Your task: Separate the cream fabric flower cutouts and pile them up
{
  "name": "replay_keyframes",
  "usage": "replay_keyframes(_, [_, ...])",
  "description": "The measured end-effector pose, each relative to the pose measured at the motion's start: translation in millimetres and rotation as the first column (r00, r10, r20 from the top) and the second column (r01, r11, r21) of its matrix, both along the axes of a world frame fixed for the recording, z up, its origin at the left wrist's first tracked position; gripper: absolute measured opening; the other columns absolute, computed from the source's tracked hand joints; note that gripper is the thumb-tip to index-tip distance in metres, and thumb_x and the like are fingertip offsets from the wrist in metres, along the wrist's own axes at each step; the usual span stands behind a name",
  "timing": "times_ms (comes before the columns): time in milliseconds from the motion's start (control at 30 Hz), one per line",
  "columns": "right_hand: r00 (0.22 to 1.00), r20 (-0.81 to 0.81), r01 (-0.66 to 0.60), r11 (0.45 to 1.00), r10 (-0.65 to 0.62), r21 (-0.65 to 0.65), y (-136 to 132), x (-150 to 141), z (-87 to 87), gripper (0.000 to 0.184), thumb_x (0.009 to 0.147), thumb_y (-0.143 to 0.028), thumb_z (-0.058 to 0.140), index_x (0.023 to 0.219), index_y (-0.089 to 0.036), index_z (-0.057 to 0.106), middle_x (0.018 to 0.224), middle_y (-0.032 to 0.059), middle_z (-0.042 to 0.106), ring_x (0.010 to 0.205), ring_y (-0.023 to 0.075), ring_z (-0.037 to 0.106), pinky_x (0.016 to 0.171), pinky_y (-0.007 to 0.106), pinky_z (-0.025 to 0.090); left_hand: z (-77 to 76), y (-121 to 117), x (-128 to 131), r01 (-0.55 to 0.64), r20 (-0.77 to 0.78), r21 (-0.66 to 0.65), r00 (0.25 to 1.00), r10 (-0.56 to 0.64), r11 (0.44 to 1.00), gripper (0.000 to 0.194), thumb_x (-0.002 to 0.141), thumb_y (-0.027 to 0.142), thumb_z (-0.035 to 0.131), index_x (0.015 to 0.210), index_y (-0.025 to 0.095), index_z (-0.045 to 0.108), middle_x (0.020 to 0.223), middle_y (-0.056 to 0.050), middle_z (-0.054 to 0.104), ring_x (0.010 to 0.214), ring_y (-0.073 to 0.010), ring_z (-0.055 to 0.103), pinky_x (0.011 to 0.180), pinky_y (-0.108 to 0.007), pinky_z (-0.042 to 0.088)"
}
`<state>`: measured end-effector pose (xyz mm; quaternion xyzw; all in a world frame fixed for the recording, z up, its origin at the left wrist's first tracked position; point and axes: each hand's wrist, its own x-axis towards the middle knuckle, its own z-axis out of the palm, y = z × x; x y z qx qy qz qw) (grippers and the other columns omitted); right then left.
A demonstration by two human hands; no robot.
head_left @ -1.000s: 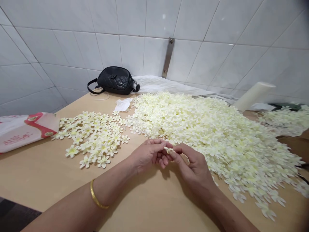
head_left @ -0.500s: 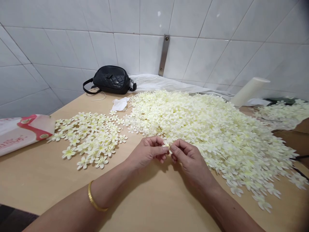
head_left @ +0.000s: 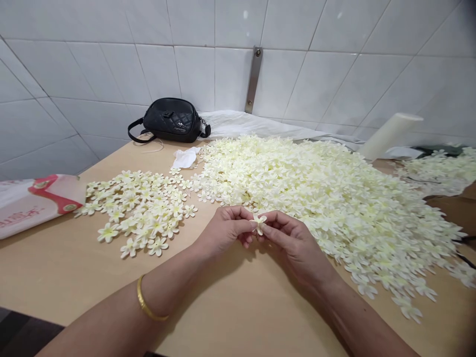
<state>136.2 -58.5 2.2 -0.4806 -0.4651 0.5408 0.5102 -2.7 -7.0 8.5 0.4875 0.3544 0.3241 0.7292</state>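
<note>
Between my two hands is a small cream artificial flower point(head_left: 259, 224) with a pale yellow middle, its petals facing up. My left hand point(head_left: 232, 227) pinches its left side between thumb and fingers, a gold bangle on that wrist. From the other side, my right hand point(head_left: 288, 238) pinches the flower with thumb and forefinger. Both hands are just above the wooden table point(head_left: 223, 307). A big heap of similar flowers point(head_left: 297, 178) lies behind and to the right of my hands. To the left is a smaller spread of flowers point(head_left: 141, 208).
A black quilted bag point(head_left: 171, 119) stands by the tiled wall, near a crumpled white tissue point(head_left: 185, 158). A red-and-white plastic bag point(head_left: 40, 203) lies at the left edge. At the back right leans a white roll point(head_left: 390, 135).
The flower has turned in my fingers, so more of its petals show now. My right thumb has shifted slightly lower on it. The view has moved a little.
</note>
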Motion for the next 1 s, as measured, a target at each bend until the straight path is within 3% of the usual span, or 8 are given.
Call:
replay_keyframes(100, [0.957,0.275,0.065,0.993,-0.088,0.095,-4,-5,-1.9,0.009,0.079,-0.027,0.052,0.079,-0.017,0.053,0.063,-0.0009,0.052,0.057,0.0113,0.048,0.053,0.023,0.038,0.3,-4,3,-0.074,-0.097,0.085,0.992,0.082,0.994,0.008,0.063,0.012,0.057,0.058,0.013,0.050,0.041,0.004,0.047,0.039,-0.0060,0.043,0.042,-0.019,0.034])
replay_keyframes(167, [0.815,0.521,0.107,0.949,-0.254,0.295,-6,-10,-4.0,0.008,0.080,-0.020,0.046,0.077,-0.017,0.053,0.064,0.0006,0.052,0.056,0.0121,0.047,0.051,0.024,0.036,0.3,-9,6,-0.141,-0.143,0.178,0.975,0.168,0.974,0.009,0.062,0.010,0.053,0.056,0.014,0.049,0.042,0.005,0.045,0.039,-0.0059,0.042,0.041,-0.018,0.033])
replay_keyframes(333, [0.376,0.681,-0.180,0.672,-0.628,0.719,-3,-19,-9.3,0.018,0.077,-0.005,0.040,0.081,-0.013,0.056,0.069,0.0065,0.051,0.065,0.0167,0.047,0.058,0.030,0.040,2.0,-14,7,-0.218,-0.039,0.103,0.974,0.223,0.970,0.009,0.062,0.009,0.053,0.057,0.014,0.048,0.046,0.005,0.047,0.043,-0.0060,0.046,0.044,-0.018,0.037])
replay_keyframes(467, [0.326,0.634,-0.340,0.539,-0.701,0.771,-3,-18,-12.6,0.037,0.076,0.001,0.042,0.111,-0.007,0.049,0.092,0.0159,0.056,0.087,0.0226,0.051,0.074,0.039,0.046,3.6,-10,3,-0.229,0.139,-0.061,0.962,0.236,0.971,0.011,0.062,0.011,0.060,0.058,0.013,0.050,0.049,0.003,0.053,0.045,-0.0064,0.049,0.051,-0.020,0.042])
replay_keyframes(633, [0.245,0.640,-0.425,0.513,-0.728,0.746,-5,-15,-16.3,0.048,0.074,0.004,0.039,0.122,-0.001,0.041,0.108,0.0228,0.052,0.108,0.0299,0.044,0.087,0.050,0.042,6.0,-4,-2,-0.176,0.316,-0.199,0.919,0.234,0.964,0.009,0.060,0.012,0.065,0.062,0.012,0.055,0.056,0.000,0.058,0.052,-0.0084,0.055,0.057,-0.022,0.046])
replay_keyframes(767, [0.327,0.656,-0.399,0.530,-0.680,0.749,-3,-16,-18.9,0.049,0.075,0.002,0.037,0.123,-0.004,0.042,0.113,0.0220,0.051,0.112,0.0296,0.043,0.089,0.050,0.040,4.7,-1,-3,-0.212,0.318,-0.217,0.908,0.274,0.953,0.011,0.060,0.014,0.068,0.063,0.010,0.058,0.060,-0.001,0.060,0.056,-0.0083,0.056,0.059,-0.021,0.046])
replay_keyframes(900, [0.614,0.595,-0.127,0.680,-0.518,0.722,-2,-15,-14.3,0.037,0.080,-0.004,0.038,0.112,-0.017,0.052,0.110,0.0113,0.055,0.104,0.0211,0.051,0.087,0.039,0.045,2.8,2,-3,-0.229,0.256,-0.175,0.929,0.268,0.958,0.012,0.058,0.012,0.069,0.065,0.011,0.059,0.058,-0.001,0.060,0.054,-0.0100,0.058,0.062,-0.024,0.046])
replay_keyframes(1000, [0.689,0.530,0.046,0.760,-0.494,0.648,0,-10,-7.5,0.025,0.083,-0.013,0.042,0.103,-0.020,0.055,0.098,0.0068,0.058,0.092,0.0179,0.055,0.080,0.034,0.047,2.6,1,-3,-0.222,0.214,-0.118,0.946,0.243,0.968,0.015,0.058,0.013,0.070,0.070,0.012,0.060,0.061,-0.001,0.061,0.055,-0.0111,0.060,0.064,-0.026,0.047])
